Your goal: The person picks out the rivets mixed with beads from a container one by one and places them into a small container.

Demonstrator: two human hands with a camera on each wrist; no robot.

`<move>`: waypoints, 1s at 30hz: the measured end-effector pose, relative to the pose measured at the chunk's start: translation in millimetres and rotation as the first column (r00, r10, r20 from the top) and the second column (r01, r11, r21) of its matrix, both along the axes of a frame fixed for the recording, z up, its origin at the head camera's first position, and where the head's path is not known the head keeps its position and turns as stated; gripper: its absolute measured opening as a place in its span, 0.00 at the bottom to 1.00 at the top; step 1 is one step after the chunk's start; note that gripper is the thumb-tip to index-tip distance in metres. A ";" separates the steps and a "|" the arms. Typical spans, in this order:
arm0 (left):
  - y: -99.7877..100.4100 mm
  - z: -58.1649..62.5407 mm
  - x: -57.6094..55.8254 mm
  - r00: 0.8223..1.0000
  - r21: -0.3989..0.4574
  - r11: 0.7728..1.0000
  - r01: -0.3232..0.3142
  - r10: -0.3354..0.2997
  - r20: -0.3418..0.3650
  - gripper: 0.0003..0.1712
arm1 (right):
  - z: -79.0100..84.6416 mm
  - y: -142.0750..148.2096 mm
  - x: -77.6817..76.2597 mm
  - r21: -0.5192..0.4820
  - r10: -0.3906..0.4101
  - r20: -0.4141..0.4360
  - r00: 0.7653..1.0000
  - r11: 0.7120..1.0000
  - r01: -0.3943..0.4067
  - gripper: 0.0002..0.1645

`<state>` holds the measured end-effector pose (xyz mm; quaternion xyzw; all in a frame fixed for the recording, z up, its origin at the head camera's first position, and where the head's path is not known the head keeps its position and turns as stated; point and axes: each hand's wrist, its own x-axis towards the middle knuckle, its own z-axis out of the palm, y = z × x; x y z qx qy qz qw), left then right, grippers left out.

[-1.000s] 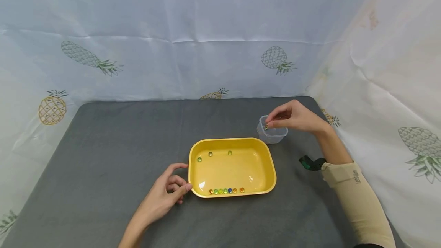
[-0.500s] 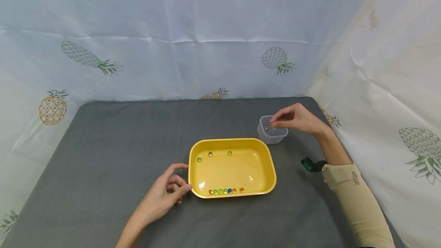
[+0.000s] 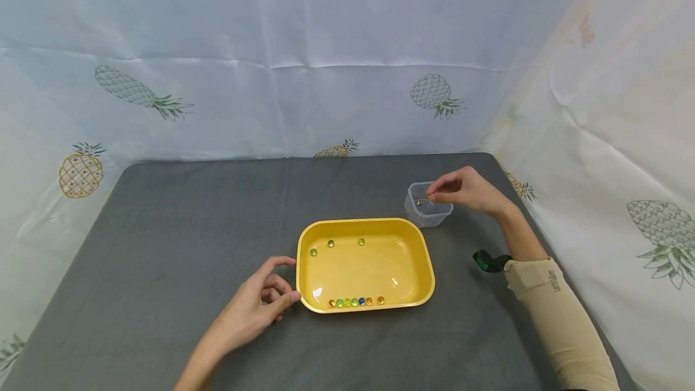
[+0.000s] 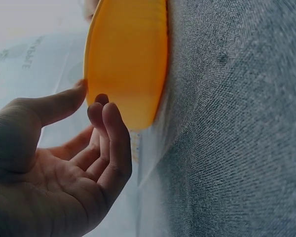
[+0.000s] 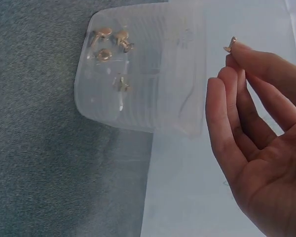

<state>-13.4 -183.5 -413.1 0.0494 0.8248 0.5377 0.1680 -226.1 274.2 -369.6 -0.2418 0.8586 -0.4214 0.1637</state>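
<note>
In the head view, a yellow tray (image 3: 369, 270) holds several glass marbles along its near side and three green ones towards the back. My left hand (image 3: 250, 312) rests at its left end, thumb and index fingertips against the outer wall, the other fingers loosely bent. My right hand (image 3: 468, 190) is over a clear plastic tub (image 3: 434, 220) behind the tray's right corner. Between thumb and fingertip it pinches a small gold-coloured metal piece (image 5: 231, 44). Several similar gold pieces (image 5: 103, 33) lie inside the tub in the right wrist view.
A grey cloth (image 3: 206, 216) covers the table. Pale curtains (image 3: 353, 23) with pineapple prints hang behind it and at both sides. A black and green wrist band (image 3: 491, 260) sticks out beside the right forearm, near the beige sleeve (image 3: 564, 324).
The right hand has shifted slightly right and towards the near side over the tub, still pinching the metal piece. The left hand, tray and marbles stay as they were.
</note>
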 end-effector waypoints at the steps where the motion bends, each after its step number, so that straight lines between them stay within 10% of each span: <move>1: 0.1 -0.1 0.1 1.000 0.000 1.000 0.000 0.000 0.000 0.34 | -1.0 0.3 -0.1 0.006 -0.003 0.001 1.000 1.000 0.003 0.08; 30: -18.2 7.3 -9.2 0.988 -0.170 0.985 0.006 -0.032 -0.152 0.22 | -6.4 -3.9 13.9 0.058 -0.062 -0.199 0.978 0.996 0.074 0.09</move>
